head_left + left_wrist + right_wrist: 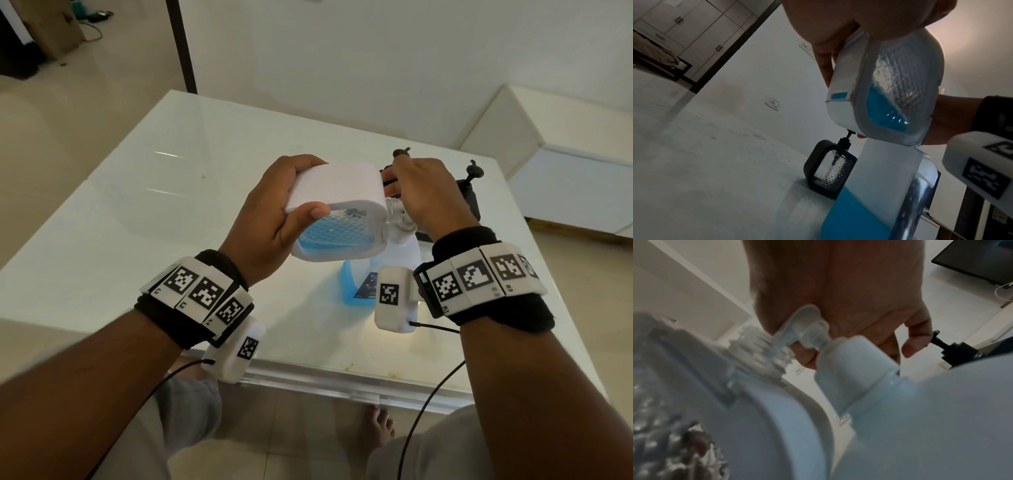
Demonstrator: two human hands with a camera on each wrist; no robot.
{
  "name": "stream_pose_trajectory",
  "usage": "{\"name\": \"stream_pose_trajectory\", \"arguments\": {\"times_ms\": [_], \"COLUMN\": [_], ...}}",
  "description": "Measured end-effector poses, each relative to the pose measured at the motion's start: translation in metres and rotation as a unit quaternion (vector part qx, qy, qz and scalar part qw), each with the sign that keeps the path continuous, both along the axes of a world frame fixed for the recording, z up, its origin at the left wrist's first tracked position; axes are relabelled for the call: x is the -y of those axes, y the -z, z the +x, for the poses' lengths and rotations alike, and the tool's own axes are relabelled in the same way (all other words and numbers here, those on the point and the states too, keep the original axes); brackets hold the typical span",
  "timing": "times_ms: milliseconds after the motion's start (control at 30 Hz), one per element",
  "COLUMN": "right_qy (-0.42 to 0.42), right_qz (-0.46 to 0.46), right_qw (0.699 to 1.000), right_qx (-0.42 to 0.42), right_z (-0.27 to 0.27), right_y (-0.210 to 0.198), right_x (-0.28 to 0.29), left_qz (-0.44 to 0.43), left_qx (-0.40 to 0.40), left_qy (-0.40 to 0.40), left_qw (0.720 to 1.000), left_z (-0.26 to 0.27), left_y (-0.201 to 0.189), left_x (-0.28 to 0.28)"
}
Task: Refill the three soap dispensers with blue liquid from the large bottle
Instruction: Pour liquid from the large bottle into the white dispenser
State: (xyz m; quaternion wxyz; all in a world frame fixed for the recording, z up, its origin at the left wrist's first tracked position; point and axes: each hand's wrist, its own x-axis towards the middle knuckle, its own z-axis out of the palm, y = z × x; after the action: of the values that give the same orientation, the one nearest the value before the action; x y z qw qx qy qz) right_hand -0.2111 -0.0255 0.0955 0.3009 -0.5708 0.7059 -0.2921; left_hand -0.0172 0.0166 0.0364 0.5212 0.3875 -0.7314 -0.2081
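My left hand [301, 186] grips a white soap dispenser [342, 192], tipped on its side above the table, about a third full of blue liquid [881, 108]. Its open threaded neck [395, 209] points right, at the nozzle of the large bottle's pump head [805, 321]. The large bottle [356, 284] stands on the table beneath, blue liquid in its lower part. My right hand [424, 192] sits on top of the pump head with fingers curled over it. Two black dispensers [467, 195] stand behind; the nearer one [830, 170] looks empty.
The glossy white table [171, 205] has bare surface to the left and front. Its near edge [342, 380] is close to my body. A low white cabinet [565, 171] stands past the table's right side. Cables hang from both wrist cameras.
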Motion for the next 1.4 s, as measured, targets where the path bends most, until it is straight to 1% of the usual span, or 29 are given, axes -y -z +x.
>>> {"name": "stream_pose_trajectory", "arguments": {"times_ms": [133,267,300,433,500,667,833,900,967,1100,1200,1400], "right_qy": [-0.007,-0.004,0.0,0.026,0.027,0.024,0.039,0.043,0.045,0.028,0.062,0.073], "right_qz": [0.011,0.009,0.005,0.02,0.035,0.056,0.071,0.063,0.038,-0.034,-0.051,-0.065], "right_qw": [1.0,1.0,0.999,0.988,0.983,0.97,0.962,0.964,0.972,0.994,0.996,0.995], "right_qx": [0.0,0.022,0.038,0.149,0.18,0.234,0.259,0.253,0.227,0.099,0.046,-0.005], "right_z": [0.001,0.002,0.002,0.001,-0.001,-0.008,-0.009,-0.01,-0.009,-0.006,-0.005,-0.004], "right_y": [0.003,0.002,0.001,-0.001,-0.002,-0.003,-0.006,-0.009,-0.01,-0.008,-0.008,-0.01], "right_x": [-0.001,-0.003,-0.002,0.003,0.002,0.0,0.0,0.0,0.0,0.002,0.0,-0.002], "left_qz": [-0.001,0.003,0.003,0.005,0.007,0.013,0.007,0.008,0.009,0.01,0.015,0.016], "left_qx": [0.001,-0.002,-0.001,-0.011,-0.014,-0.015,-0.015,-0.014,-0.013,-0.012,-0.011,-0.009], "left_qy": [0.001,0.003,0.001,-0.008,-0.006,0.003,0.005,0.005,0.005,0.007,0.015,0.017], "left_qw": [1.0,1.0,1.0,1.0,1.0,1.0,1.0,1.0,1.0,1.0,1.0,1.0], "left_z": [-0.001,-0.001,-0.001,-0.001,-0.002,-0.002,-0.001,-0.001,-0.001,-0.001,-0.002,-0.001], "left_y": [-0.001,-0.001,-0.001,-0.002,-0.002,-0.003,-0.003,-0.003,-0.003,-0.003,-0.003,-0.004], "left_x": [0.0,-0.001,0.0,-0.001,-0.001,-0.002,-0.001,-0.001,-0.001,-0.001,-0.002,-0.002]}}
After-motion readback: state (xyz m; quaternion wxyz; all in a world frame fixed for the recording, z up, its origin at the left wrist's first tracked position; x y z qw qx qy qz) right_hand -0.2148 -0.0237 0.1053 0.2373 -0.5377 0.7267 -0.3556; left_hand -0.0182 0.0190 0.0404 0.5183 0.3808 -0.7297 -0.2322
